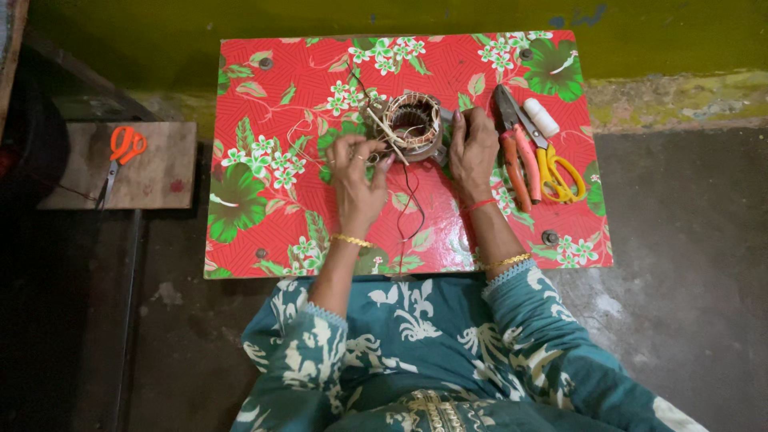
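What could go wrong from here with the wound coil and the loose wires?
The left hand pinches thin wire at the motor stator; a hard pull might snap it. The black leads trail under the wrists and could snag. The pliers and yellow scissors lie close beside the right hand.

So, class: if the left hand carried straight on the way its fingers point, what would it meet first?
Most likely the wound stator: the left hand points up and right at it, fingertips already at its wires. Depth is unclear.

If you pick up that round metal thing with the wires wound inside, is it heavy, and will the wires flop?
The wound metal ring probably feels heavy for its size: it looks like solid metal packed with wire. The loose black wires trail limply over the table, so they would likely dangle. Resting tilted, it might roll once the right hand lets go.
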